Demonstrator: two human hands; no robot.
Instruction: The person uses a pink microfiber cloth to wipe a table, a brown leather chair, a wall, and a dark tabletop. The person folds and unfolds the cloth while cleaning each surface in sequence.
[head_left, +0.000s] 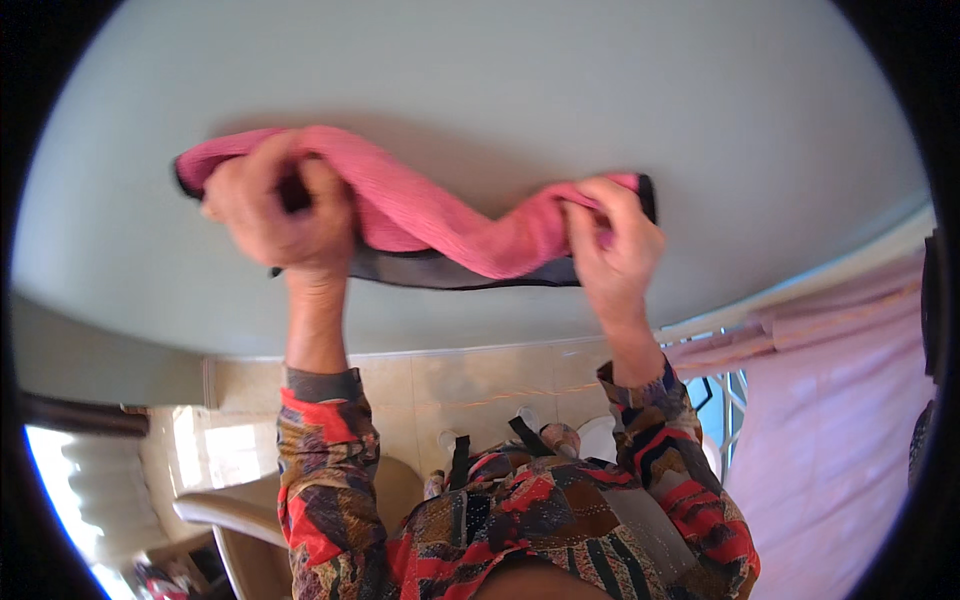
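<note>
A pink textured cloth (405, 195) with black edging is bunched into a wavy band against a pale grey wall (480, 60). Grey mesh fabric with a black border (457, 271) shows beneath its lower side. My left hand (281, 202), slightly blurred, grips the cloth close to its left end with curled fingers. Near the other end, my right hand (619, 244) pinches a fold between thumb and fingers. Parts of the cloth are hidden behind both hands.
Tiled floor (487, 382) lies below the wall. A beige chair (240, 510) stands at the lower left, partly behind my left sleeve. Pink curtain fabric (817, 435) hangs on the right beside a white metal grille (724, 405).
</note>
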